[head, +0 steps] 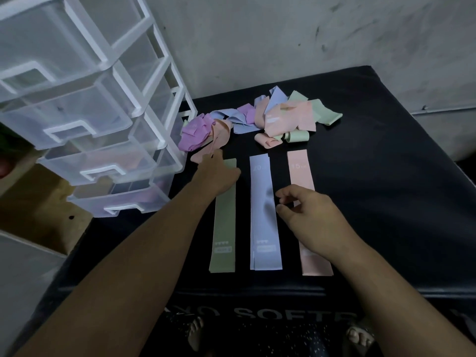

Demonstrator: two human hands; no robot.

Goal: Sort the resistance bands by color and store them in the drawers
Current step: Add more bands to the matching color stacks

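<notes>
Three bands lie flat side by side on the black mat: a green band, a blue band and a pink band. Behind them sits a jumbled pile of bands in purple, blue, pink and green. My left hand reaches over the green band's far end and pinches a loose pink band beside a crumpled purple band. My right hand hovers over the pink band's middle, fingers loosely curled, holding nothing.
A clear plastic drawer unit with a white frame stands at the left of the mat, several drawers pulled partly out. A grey wall runs behind. The mat's front edge lies near me, feet below it.
</notes>
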